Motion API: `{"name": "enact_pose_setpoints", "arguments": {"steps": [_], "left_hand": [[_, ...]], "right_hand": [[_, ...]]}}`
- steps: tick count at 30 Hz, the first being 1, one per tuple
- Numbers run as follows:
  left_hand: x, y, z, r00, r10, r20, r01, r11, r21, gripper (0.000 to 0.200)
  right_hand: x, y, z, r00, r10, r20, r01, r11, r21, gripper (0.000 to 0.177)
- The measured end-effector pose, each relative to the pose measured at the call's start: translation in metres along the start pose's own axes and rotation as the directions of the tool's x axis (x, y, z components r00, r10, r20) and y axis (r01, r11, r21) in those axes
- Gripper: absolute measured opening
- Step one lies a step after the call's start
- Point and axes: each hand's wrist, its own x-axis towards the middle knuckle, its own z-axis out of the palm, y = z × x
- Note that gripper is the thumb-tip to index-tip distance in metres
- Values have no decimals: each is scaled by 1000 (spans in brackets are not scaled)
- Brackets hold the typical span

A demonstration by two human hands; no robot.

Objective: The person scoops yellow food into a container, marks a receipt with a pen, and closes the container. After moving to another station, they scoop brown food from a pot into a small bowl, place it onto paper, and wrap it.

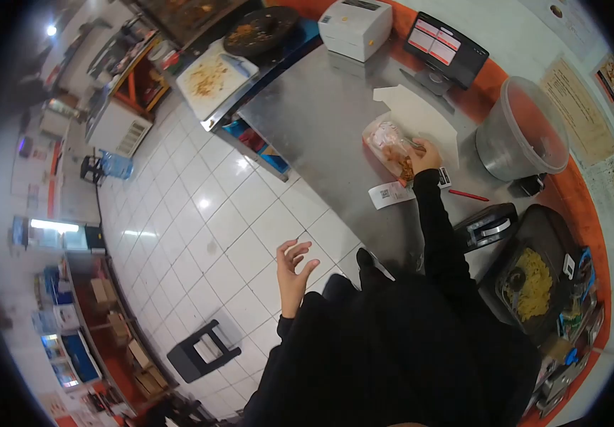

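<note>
Bench (321,114) edge runs just body-side of the right grip (426,155), whose fingers curl shut on the plastic food bag (390,148) lying on bare steel. Receipt (391,193) beside the grip, near that edge; big tub (520,128) well beyond. Left grip (293,267) hangs open, empty, over white floor tiles (207,213), wide room around it.

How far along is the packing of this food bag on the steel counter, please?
Done: food is already inside the food bag on the counter. In hand: the right hand is on the bag; the left hand hangs open. Remaining: the printed slip lies beside the bag, not yet attached.
</note>
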Motion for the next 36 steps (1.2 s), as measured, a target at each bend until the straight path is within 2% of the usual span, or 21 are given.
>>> {"name": "enact_pose_setpoints", "arguments": {"steps": [1,2,3,5,8,10,12,14,16,17,18,19,20,23,25,30,31,32,33,35,36], "left_hand": [[17,-3,-2,999,-14,31,14,1000,2,47],[35,-9,-5,997,-31,64,31,1000,0,46],[54,-14,-3,993,-45,106,45,999,-2,46],[91,-20,3,976,-56,211,49,998,41,43],[143,-33,19,901,-98,422,21,983,183,38],[171,-31,40,837,-25,547,-161,944,288,36],[200,-37,61,764,-6,645,-255,915,311,36],[227,-39,88,627,386,677,-702,656,276,40],[252,-40,110,519,406,752,-762,619,192,37],[261,-41,120,446,426,787,-801,582,138,35],[270,-43,129,429,417,801,-797,592,119,35],[278,-46,137,344,409,845,-827,559,66,30],[283,-48,143,257,398,881,-853,522,13,26],[284,-52,154,198,450,871,-879,475,-45,17],[281,-45,154,179,438,881,-883,467,-53,15],[268,-31,161,233,401,886,-829,558,-34,10],[265,-34,166,358,410,839,-774,633,21,8],[261,-38,171,481,409,775,-706,706,66,7],[261,-47,176,500,415,760,-708,702,82,7],[262,-66,182,609,512,606,-788,476,390,20],[253,-64,183,624,516,587,-778,477,409,20]], "right_hand": [[-2,-4,-2,999,48,-6,-47,999,27,27],[-7,-5,-9,979,-197,-60,177,954,-240,26],[-14,-11,-18,980,-178,-86,149,951,-269,26],[-45,-25,-35,980,161,-114,-159,987,28,23],[-115,-12,-62,926,318,-203,-316,948,40,20],[-160,-16,-77,704,685,-186,-577,705,412,19],[-211,-13,-83,557,742,-374,-531,664,526,18],[-247,-26,-88,328,763,-557,-613,620,490,19],[-280,-31,-92,152,719,-678,-560,628,541,18],[-290,-38,-93,121,709,-695,-560,627,541,18],[-296,-50,-95,34,696,-717,-493,636,594,18],[-302,-58,-96,-50,686,-726,-419,645,639,18],[-314,-60,-100,-68,681,-730,-422,643,639,18],[-347,-65,-113,-130,576,-807,-411,709,573,17],[-355,-77,-127,-237,538,-809,-382,714,587,17],[-390,-56,-179,-269,551,-790,-206,768,606,17],[-402,-43,-196,-289,588,-755,-154,750,643,19],[-420,-22,-220,-314,695,-647,-165,631,758,33],[-415,-13,-234,-290,709,-643,-169,623,764,33],[-383,-16,-259,-230,815,-532,0,547,837,63],[-365,-22,-267,-182,820,-543,-40,545,837,78]]}}
